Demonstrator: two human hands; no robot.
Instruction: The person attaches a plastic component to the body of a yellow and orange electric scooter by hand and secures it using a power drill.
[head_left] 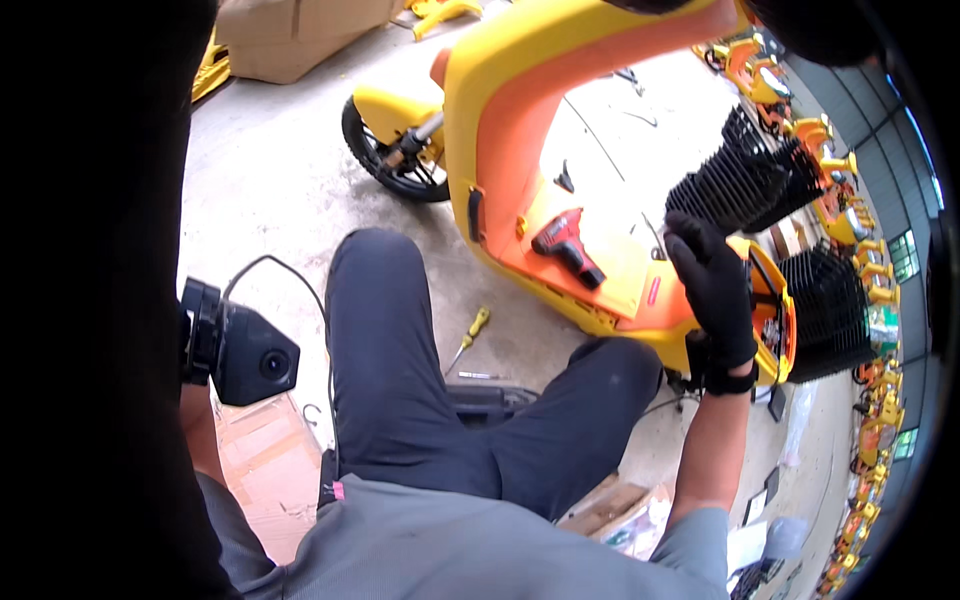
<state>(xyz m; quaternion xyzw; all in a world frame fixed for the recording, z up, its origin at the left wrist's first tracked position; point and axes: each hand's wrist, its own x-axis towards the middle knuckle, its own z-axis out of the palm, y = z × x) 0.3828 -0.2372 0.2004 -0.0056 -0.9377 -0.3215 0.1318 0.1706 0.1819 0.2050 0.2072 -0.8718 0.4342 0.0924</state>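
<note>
In a black glove, my right hand (712, 290) is raised beside the rear of a yellow and orange scooter (500, 110). Its fingers are bent and pressed together; whatever lies between them, if anything, I cannot make out. Beneath and beside the hand is the scooter's open rear section (772, 330), with parts showing inside. A red and black cordless drill (568, 247) lies on the orange footboard (610, 285). My left forearm shows at the left edge, next to a black camera device (255, 350); the left hand itself is out of sight.
Black slatted baskets (730, 180) stand behind the scooter. A yellow-handled screwdriver (472, 335) lies on the floor between my knees. Flattened cardboard (265, 460) is at lower left, a large carton (295, 40) at the far left. More yellow scooters (870, 420) line the right side.
</note>
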